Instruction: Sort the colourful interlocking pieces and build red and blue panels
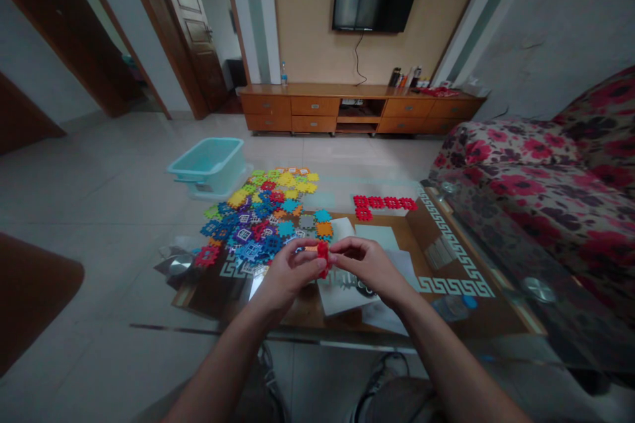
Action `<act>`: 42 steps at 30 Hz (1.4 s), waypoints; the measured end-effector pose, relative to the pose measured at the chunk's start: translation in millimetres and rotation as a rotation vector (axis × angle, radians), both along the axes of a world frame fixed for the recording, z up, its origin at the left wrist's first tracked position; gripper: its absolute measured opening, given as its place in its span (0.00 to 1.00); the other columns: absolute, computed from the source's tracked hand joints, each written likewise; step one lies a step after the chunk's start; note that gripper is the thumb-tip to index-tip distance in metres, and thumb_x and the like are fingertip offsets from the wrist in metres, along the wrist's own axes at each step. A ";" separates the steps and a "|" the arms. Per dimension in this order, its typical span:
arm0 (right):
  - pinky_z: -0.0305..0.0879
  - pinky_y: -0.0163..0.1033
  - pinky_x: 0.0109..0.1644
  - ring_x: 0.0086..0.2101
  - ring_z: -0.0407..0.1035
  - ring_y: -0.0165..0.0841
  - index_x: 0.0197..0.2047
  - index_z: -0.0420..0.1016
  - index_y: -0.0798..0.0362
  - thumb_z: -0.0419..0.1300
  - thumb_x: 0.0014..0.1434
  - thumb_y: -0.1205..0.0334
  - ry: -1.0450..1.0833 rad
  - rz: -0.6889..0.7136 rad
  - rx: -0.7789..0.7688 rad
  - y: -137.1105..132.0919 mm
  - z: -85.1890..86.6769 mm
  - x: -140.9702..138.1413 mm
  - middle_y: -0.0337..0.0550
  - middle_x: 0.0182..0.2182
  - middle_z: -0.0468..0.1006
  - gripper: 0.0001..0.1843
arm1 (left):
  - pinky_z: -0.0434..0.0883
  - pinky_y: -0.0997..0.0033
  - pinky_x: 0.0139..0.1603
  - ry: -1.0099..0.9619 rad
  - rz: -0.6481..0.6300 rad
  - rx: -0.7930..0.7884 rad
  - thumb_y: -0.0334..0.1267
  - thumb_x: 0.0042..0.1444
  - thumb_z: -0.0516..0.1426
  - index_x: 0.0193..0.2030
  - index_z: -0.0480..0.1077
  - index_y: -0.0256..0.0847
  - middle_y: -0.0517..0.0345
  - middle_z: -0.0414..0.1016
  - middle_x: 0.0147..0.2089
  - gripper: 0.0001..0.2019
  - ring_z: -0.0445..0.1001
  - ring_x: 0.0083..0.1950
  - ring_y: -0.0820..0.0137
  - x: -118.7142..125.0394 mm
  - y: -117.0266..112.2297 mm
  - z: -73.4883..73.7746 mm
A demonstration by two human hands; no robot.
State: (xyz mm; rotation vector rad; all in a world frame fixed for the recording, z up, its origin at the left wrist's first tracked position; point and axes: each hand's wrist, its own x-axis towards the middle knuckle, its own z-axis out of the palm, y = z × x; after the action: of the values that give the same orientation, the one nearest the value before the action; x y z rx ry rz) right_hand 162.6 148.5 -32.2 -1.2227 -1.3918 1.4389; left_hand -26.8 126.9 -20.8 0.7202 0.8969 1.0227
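Note:
Between my two hands, over the near part of the glass table, is a red interlocking plastic piece, seen nearly edge-on. My left hand pinches it from the left, thumb and fingers closed on it. From the right, the fingertips of my right hand also grip it. Whether it is one piece or two joined cannot be made out. Beyond and left lies a heap of multicoloured interlocking pieces. Farther right, several red pieces lie joined in a row, with one red piece below its left end.
A light-blue plastic bin stands at the table's far left corner. Papers and boxes and a bottle with a blue cap show under or on the glass. A floral sofa borders the right side. A wooden cabinet stands beyond.

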 end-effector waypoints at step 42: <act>0.69 0.39 0.41 0.46 0.70 0.36 0.61 0.68 0.43 0.67 0.50 0.67 -0.289 0.089 0.542 -17.0 10.4 -10.3 0.46 0.53 0.73 0.34 | 0.75 0.68 0.40 0.074 0.039 -0.120 0.43 0.39 0.73 0.44 0.69 0.37 0.48 0.80 0.38 0.27 0.79 0.37 0.67 -0.9 3.7 -10.3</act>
State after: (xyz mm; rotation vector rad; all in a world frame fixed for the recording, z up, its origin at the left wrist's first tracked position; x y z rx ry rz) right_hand 152.4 131.5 -21.8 -1.0413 -1.8960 0.8654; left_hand -27.6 130.6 -31.1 0.6454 1.0308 0.9731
